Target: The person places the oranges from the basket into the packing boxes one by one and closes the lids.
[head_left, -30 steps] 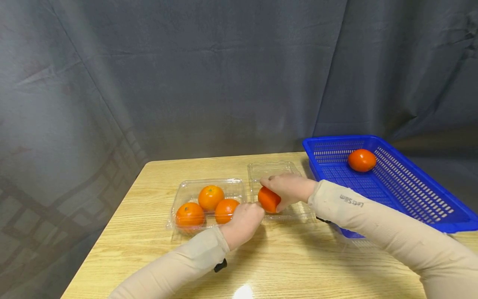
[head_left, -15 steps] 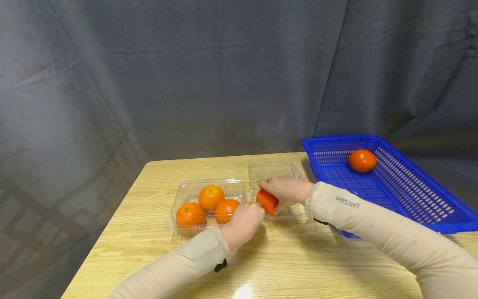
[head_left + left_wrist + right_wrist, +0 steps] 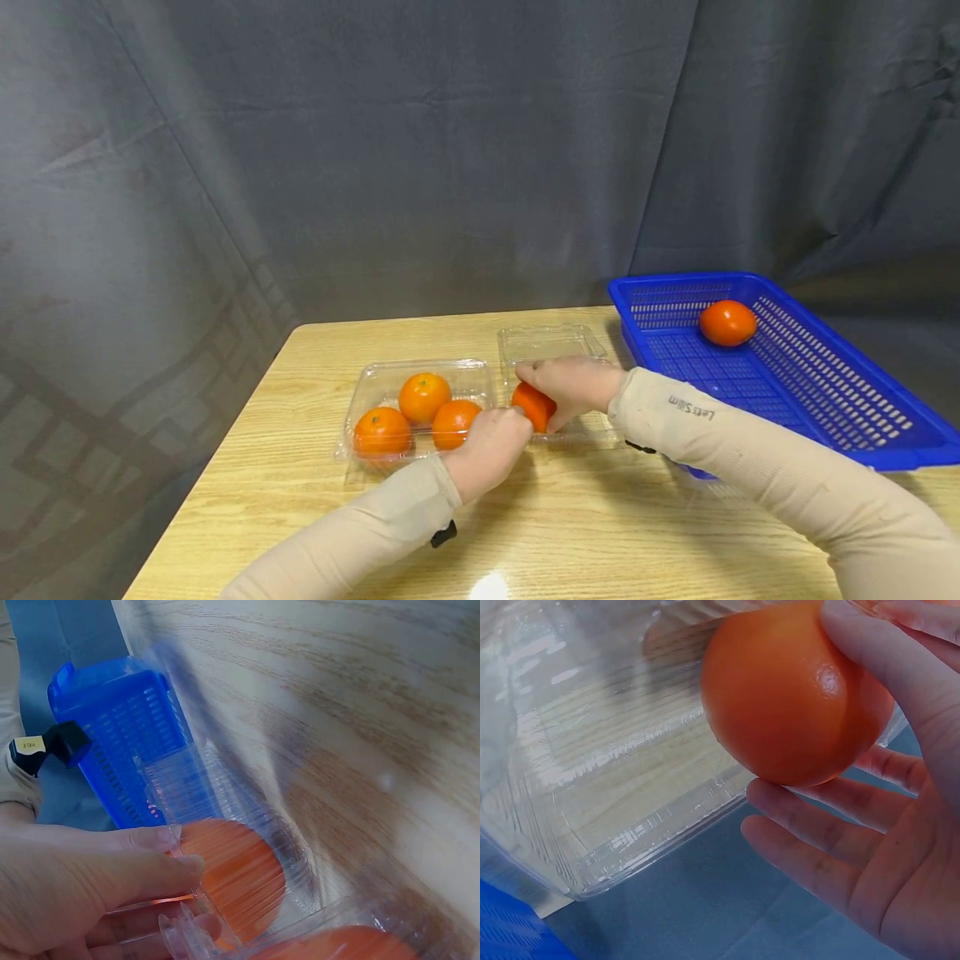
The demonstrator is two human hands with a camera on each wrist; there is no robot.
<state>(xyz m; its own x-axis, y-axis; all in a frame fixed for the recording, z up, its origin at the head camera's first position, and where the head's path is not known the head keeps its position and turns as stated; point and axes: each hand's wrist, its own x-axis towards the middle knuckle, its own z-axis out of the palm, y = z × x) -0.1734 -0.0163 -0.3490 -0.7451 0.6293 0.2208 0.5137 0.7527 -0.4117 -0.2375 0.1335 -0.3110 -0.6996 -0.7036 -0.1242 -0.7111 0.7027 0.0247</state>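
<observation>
My right hand (image 3: pixel 576 383) grips a red-orange tomato (image 3: pixel 532 406) at the left part of the right-hand clear plastic clamshell (image 3: pixel 547 342). In the right wrist view the thumb lies over the tomato (image 3: pixel 780 694) and fingertips support it from below. My left hand (image 3: pixel 491 446) pinches the near left rim of that clamshell; in the left wrist view its thumb and index finger (image 3: pixel 150 877) meet at the plastic edge, beside the tomato. Close to the left hand, several oranges (image 3: pixel 424 397) sit in the left clear clamshell (image 3: pixel 471 364).
A blue slotted basket (image 3: pixel 637 333) stands at the table's right side. Another tomato (image 3: pixel 727 322) lies at its far end. Both clamshells rest on the wooden table (image 3: pixel 585 533), with a grey curtain (image 3: pixel 450 167) hanging behind.
The right hand has moved slightly left and down with the tomato, bringing it closer to the left hand. The left hand has stayed in place.
</observation>
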